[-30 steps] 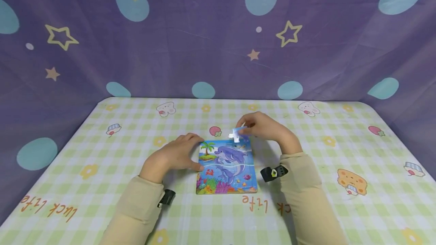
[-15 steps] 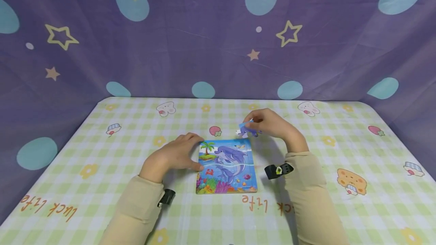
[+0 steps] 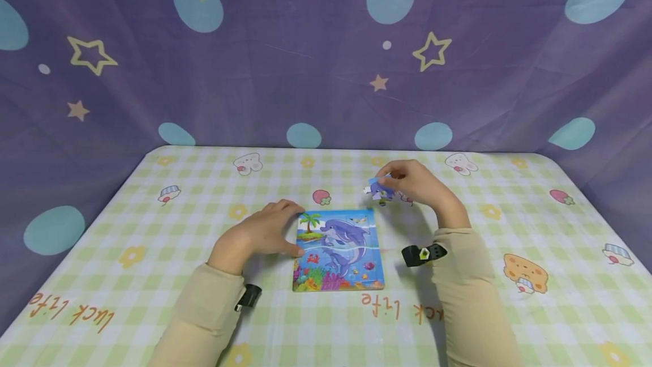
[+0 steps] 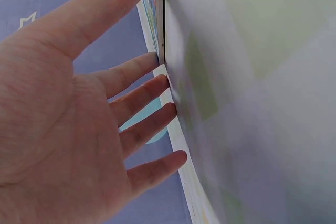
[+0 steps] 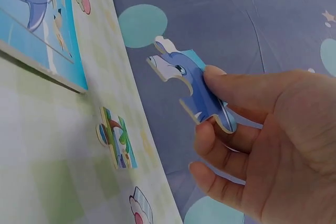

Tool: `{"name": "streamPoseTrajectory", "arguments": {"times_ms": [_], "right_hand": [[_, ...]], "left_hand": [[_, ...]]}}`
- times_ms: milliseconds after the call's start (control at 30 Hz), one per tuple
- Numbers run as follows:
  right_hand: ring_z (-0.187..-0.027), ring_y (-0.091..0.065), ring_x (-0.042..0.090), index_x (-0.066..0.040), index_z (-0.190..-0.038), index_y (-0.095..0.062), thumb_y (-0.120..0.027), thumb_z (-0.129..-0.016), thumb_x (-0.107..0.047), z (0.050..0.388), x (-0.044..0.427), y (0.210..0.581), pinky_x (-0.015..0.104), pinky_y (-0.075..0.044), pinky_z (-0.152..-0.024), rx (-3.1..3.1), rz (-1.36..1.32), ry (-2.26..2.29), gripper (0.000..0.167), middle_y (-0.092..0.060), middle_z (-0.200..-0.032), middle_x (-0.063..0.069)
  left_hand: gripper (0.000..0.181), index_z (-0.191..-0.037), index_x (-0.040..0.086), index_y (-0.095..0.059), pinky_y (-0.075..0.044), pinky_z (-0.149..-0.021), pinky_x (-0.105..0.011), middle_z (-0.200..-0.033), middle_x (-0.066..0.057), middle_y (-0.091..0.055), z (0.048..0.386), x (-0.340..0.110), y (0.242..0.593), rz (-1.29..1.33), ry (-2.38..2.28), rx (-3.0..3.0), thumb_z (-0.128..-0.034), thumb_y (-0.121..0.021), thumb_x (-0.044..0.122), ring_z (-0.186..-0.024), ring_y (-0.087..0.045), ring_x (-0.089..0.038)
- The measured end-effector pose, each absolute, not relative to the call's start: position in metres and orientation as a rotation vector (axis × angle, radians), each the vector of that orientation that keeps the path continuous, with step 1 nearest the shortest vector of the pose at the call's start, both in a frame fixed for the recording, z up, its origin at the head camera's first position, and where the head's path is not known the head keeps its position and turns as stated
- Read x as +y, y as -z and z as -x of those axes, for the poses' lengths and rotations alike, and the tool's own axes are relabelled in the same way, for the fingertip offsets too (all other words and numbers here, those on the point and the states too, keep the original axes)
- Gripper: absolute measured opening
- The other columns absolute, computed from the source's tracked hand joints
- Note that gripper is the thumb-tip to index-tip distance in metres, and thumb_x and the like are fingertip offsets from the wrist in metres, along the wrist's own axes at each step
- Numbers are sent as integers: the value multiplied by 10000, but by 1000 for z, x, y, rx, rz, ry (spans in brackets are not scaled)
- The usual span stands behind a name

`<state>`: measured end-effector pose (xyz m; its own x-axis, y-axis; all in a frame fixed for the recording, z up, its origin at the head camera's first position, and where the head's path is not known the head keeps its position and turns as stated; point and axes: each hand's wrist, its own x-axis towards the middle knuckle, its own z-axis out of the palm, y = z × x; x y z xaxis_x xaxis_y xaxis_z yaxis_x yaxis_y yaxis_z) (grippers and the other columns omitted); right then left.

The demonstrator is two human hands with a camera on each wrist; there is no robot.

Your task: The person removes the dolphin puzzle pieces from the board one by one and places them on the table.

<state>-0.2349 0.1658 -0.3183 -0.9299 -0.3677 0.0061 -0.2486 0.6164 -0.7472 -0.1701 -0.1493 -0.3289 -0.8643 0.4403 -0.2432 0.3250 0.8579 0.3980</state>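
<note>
Head view: your left grip (image 3: 262, 234), apart, flanks the dolphin puzzle board (image 3: 338, 254) on the counter (image 3: 535, 220). Left wrist: its thumb (image 4: 100, 17) touches the edge. Right wrist: your right grip (image 5: 289, 135) pinches a dolphin-head piece (image 5: 205, 95), raised; 1 palm-tree piece (image 5: 120, 139) lies loose. Seemingly 0 seated.

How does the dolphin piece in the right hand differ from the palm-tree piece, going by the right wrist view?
Print: the dolphin piece shows a blue head with an eye; the palm-tree piece shows a brown trunk and green leaves.
Pose: the dolphin piece is raised, pinched by the right hand; the palm-tree piece lies on the tablecloth, untouched.
Shared: both have jigsaw-cut outlines and pale edges.
</note>
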Motion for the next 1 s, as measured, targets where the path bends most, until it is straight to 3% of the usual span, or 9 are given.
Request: {"name": "streamPoseTrajectory", "arguments": {"times_ms": [167, 433, 667, 1000], "right_hand": [[-773, -526, 210, -43, -1067, -720, -622, -978, -159, 236, 170, 320, 323, -460, -662, 2779, 487, 1191, 176, -634, -955, 116], [-817, -544, 251, -42, -1137, -702, -609, -996, -209, 237, 177, 321, 348, -461, -704, 2854, 369, 1152, 238, -622, -1049, 166], [-814, -532, 268, -29, -1151, -698, -608, -997, -203, 237, 183, 323, 351, -437, -690, 2909, 276, 1141, 249, -623, -999, 174], [-1015, -560, 348, -17, -1160, -688, -584, -1009, -201, 235, 192, 323, 458, -459, -840, 2925, 191, 1138, 260, -630, -1159, 228]], "left_hand": [[843, -1457, 57, -449, -333, -1110, -556, -1503, -134, -398, 170, -149, 329, -574, -495, 2704, -780, -838, 376, -1386, -348, -369], [849, -1462, 63, -443, -333, -1108, -563, -1508, -125, -391, 171, -149, 329, -573, -493, 2698, -782, -836, 385, -1391, -342, -366], [848, -1465, 69, -441, -331, -1109, -562, -1512, -120, -388, 170, -149, 328, -563, -496, 2696, -785, -835, 385, -1394, -339, -361], [844, -1461, 66, -444, -332, -1111, -559, -1509, -125, -391, 170, -149, 328, -562, -503, 2697, -784, -838, 381, -1394, -340, -362]]}}
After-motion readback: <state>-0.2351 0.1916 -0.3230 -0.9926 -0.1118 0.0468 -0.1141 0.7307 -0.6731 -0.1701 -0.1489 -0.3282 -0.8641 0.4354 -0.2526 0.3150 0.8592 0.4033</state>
